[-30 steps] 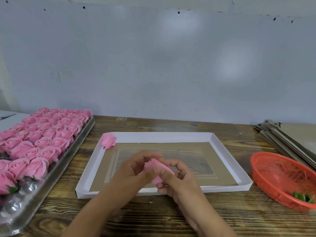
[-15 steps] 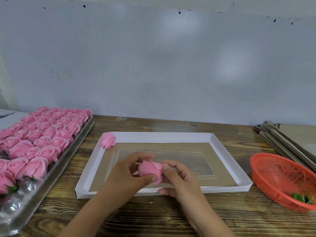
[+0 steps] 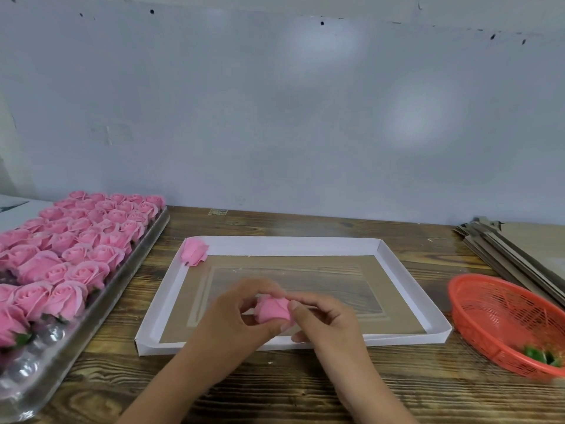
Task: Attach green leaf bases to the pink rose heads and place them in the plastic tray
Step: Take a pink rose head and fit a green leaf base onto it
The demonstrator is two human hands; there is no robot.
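A pink rose head (image 3: 273, 309) is held between both hands above the near edge of the white box lid (image 3: 293, 244). My left hand (image 3: 237, 319) grips it from the left with thumb and fingers; my right hand (image 3: 324, 319) pinches it from the right. Any leaf base under it is hidden by my fingers. Another pink rose head (image 3: 194, 251) lies in the lid's far left corner. The plastic tray (image 3: 91, 310) at the left holds several rows of pink roses. Green leaf bases (image 3: 539, 356) lie in the orange basket (image 3: 477, 301) at the right.
A stack of flat brown cardboard (image 3: 519, 249) lies at the far right behind the basket. A pale wall (image 3: 275, 117) rises just behind the wooden table (image 3: 275, 390). The tray's near cups (image 3: 27, 368) hold no roses.
The rose head has been turned in my fingers and lifted slightly; both hands stayed in about the same place over the lid's near edge.
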